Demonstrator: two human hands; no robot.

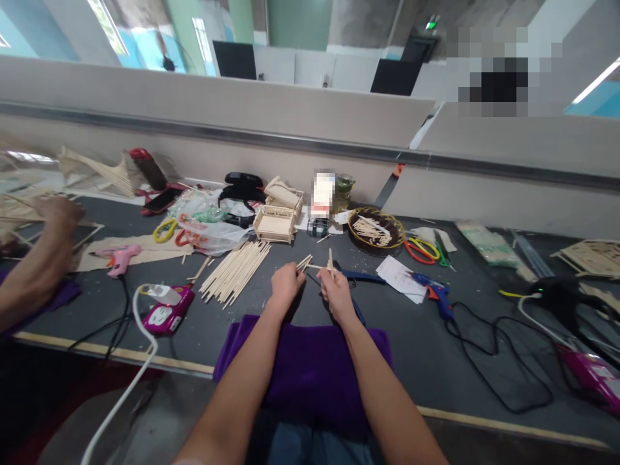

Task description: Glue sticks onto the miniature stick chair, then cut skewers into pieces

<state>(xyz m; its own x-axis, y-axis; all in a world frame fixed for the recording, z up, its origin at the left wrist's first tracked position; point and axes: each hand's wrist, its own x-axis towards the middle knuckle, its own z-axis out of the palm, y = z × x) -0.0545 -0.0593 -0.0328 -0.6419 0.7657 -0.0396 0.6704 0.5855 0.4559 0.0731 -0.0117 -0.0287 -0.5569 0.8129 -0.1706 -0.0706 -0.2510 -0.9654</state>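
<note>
My left hand (287,283) is closed on thin wooden sticks (305,262) that poke out past its fingertips. Upright in the closed fingers of my right hand (338,292) is another wooden stick (330,258). A short light piece spans the gap between the two hands; whether it joins the sticks I cannot tell. Both hands are above the dark table, just beyond a folded purple cloth (320,358). Left of my left hand lies a pile of loose wooden sticks (235,271). Beside my right hand is a dark blue tool (363,276), partly hidden.
Small wooden furniture models (275,223) stand at the back, near a wicker basket (394,242) of short sticks. A blue glue gun (438,296) with a trailing cord lies right; a pink glue gun (123,258) and power strip (169,313) lie left. A co-worker's hand (58,223) is far left.
</note>
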